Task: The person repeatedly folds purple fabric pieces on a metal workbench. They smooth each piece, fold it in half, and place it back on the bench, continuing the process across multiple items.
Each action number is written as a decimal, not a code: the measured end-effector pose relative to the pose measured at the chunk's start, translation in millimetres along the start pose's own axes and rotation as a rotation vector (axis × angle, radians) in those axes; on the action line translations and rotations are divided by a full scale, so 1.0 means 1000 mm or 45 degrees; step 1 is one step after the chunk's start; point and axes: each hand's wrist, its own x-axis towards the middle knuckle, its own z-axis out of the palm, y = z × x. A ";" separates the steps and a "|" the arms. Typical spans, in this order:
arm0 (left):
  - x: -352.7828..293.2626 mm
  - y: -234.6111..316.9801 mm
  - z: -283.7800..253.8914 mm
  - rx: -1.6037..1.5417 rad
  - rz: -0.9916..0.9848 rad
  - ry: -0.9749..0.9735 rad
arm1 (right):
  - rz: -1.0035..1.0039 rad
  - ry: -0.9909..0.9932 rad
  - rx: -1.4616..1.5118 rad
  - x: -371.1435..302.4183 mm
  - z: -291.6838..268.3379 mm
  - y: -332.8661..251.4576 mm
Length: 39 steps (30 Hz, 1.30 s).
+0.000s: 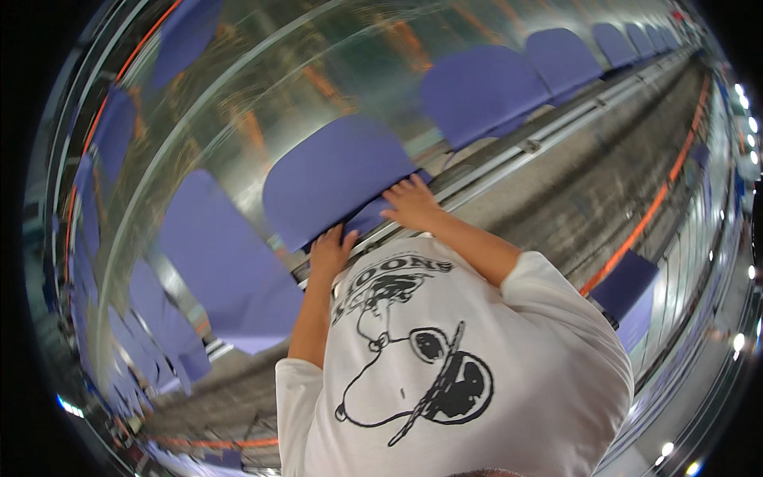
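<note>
Left of the fingers [395, 191] is a tall purple panel [222, 254], with narrower purple panels [156, 308] farther left. Beyond the fingers to the right, a wide purple panel [481, 87] heads a row of smaller ones [560, 60]. A silver rail [502, 165] slants away right of the fingers, with an orange strip [657, 200] farther right; bright lights [739, 342] dot the far right, well apart from the fingers

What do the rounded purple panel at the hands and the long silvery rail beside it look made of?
Rounded purple panel: matte, perhaps fabric or plastic; even colour, no discernible weave.
Long silvery rail: probably metal, semi-glossy, judging by pale reflective streaks.
</note>
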 end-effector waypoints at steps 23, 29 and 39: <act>-0.004 0.010 -0.013 -0.062 -0.139 -0.198 | 0.144 -0.440 -0.049 0.022 -0.013 -0.013; -0.041 0.001 -0.037 -0.139 0.094 -0.195 | -0.014 -0.205 0.019 -0.008 -0.008 0.006; -0.006 0.003 -0.026 -0.044 -0.335 -0.323 | -0.104 0.069 -0.042 0.005 0.015 0.012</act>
